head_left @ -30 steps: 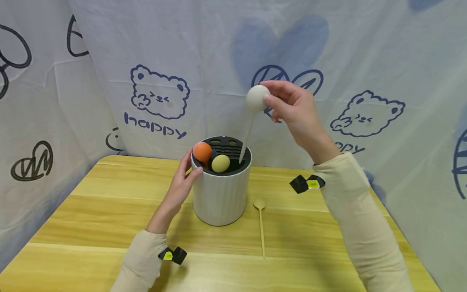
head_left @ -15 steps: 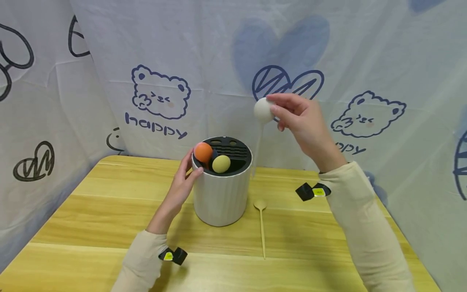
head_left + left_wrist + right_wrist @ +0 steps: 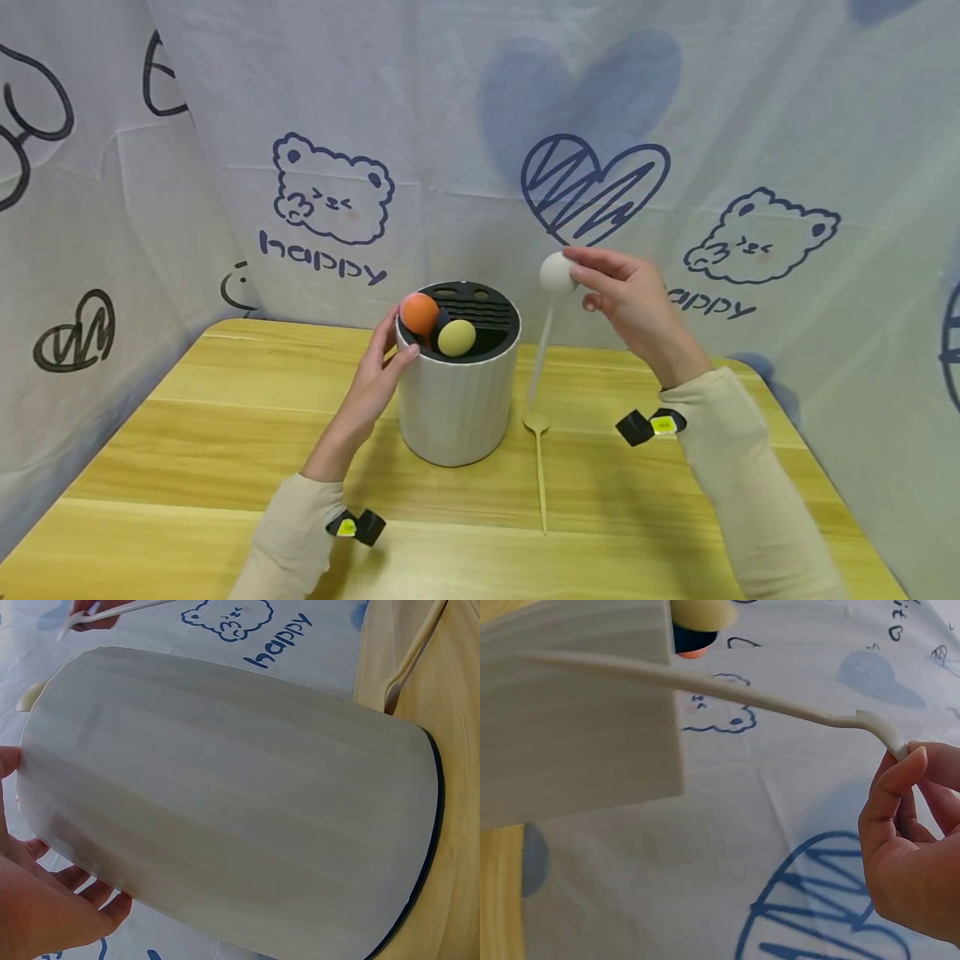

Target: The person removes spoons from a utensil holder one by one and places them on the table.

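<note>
My right hand point(image 3: 637, 308) pinches a white spoon point(image 3: 558, 273) by the edge of its bowl, thumb against fingers. Its handle slants down to the right of a white ribbed utensil holder point(image 3: 459, 412), apart from it. My left hand point(image 3: 367, 379) grips the holder's upper left side, thumb at the front; in the left wrist view its fingers point(image 3: 90, 889) bend along the wall. An orange spoon point(image 3: 419, 313) and a pale yellow spoon point(image 3: 457, 338) stand bowl-up in the holder. Another yellow spoon point(image 3: 537, 422) lies on the table, handle toward me.
The holder's black top insert point(image 3: 487, 312) has slots and round holes. A dark utensil, mostly hidden, sits between the two spoons there. The wooden table point(image 3: 187, 442) ends at a printed white cloth point(image 3: 450, 225) behind and at the sides.
My right hand has lifted the white spoon's handle away from the holder's top, moving right and then down beside it. My left hand and the holder have stayed put.
</note>
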`<state>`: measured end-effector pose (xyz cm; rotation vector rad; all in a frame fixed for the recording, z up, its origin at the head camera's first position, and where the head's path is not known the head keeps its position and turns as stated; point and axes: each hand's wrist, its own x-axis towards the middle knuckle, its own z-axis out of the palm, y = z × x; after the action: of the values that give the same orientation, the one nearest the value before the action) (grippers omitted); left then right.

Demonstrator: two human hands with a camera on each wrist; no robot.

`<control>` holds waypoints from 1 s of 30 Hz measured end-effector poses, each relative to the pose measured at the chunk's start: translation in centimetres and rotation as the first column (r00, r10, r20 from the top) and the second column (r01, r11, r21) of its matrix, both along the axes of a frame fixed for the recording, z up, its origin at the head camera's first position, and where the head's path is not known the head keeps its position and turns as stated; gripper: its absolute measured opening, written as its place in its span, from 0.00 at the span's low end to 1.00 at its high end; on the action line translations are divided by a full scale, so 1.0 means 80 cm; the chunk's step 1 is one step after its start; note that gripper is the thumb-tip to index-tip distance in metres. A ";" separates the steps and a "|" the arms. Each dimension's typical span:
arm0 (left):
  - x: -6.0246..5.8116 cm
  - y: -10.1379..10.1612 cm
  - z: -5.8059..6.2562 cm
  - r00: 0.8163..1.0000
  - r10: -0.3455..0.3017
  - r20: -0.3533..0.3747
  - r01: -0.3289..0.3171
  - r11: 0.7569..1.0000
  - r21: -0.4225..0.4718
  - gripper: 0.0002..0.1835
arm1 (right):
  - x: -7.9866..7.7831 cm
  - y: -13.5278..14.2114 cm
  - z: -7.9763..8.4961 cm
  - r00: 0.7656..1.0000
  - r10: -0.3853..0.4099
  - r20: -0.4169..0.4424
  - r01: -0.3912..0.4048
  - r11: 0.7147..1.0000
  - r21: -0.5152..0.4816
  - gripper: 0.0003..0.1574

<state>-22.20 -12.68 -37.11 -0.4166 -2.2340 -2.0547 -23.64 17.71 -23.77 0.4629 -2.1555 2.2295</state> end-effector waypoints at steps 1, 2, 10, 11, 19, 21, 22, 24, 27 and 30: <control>0.000 0.000 0.000 1.000 -0.001 0.000 0.001 1.000 0.001 0.35 | 0.000 0.002 -0.003 1.000 0.003 0.015 -0.003 1.000 -0.002 0.14; 0.000 0.000 0.000 1.000 0.000 0.001 0.000 1.000 0.001 0.35 | -0.001 0.003 -0.007 1.000 0.007 0.030 -0.006 1.000 -0.007 0.15; 0.001 0.000 0.001 1.000 0.005 0.004 -0.005 1.000 0.001 0.36 | -0.006 0.010 -0.034 0.993 0.035 0.117 -0.034 0.999 -0.008 0.22; 0.001 -0.001 0.000 1.000 0.005 0.003 -0.005 1.000 0.001 0.36 | -0.006 0.010 -0.038 0.991 0.035 0.126 -0.034 0.999 -0.007 0.23; 0.001 0.000 -0.001 1.000 0.003 -0.004 -0.003 1.000 0.000 0.36 | -0.008 0.017 -0.069 0.977 0.051 0.209 -0.044 0.998 -0.035 0.25; 0.002 0.000 0.000 1.000 0.003 -0.001 -0.003 1.000 -0.001 0.36 | -0.008 0.019 -0.075 0.972 0.049 0.231 -0.043 0.999 -0.030 0.25; 0.002 0.001 0.001 1.000 0.002 0.001 -0.002 1.000 -0.002 0.36 | -0.008 0.021 -0.078 0.969 0.053 0.239 -0.048 0.998 -0.030 0.25; 0.002 0.001 0.002 1.000 0.000 0.002 0.000 1.000 -0.004 0.36 | -0.008 0.024 -0.084 0.963 0.052 0.263 -0.047 0.999 -0.026 0.25; 0.002 0.001 0.002 1.000 0.002 0.004 -0.002 1.000 -0.005 0.35 | -0.008 0.027 -0.094 0.955 0.060 0.289 -0.057 0.998 -0.018 0.24; 0.002 0.000 0.002 1.000 0.003 0.004 -0.003 1.000 -0.004 0.35 | -0.006 0.030 -0.105 0.947 0.066 0.313 -0.068 0.998 -0.004 0.22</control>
<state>-22.03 -12.65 -36.94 -0.4091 -2.2393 -2.0519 -24.08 20.07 -32.16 0.1928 -2.3222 2.4812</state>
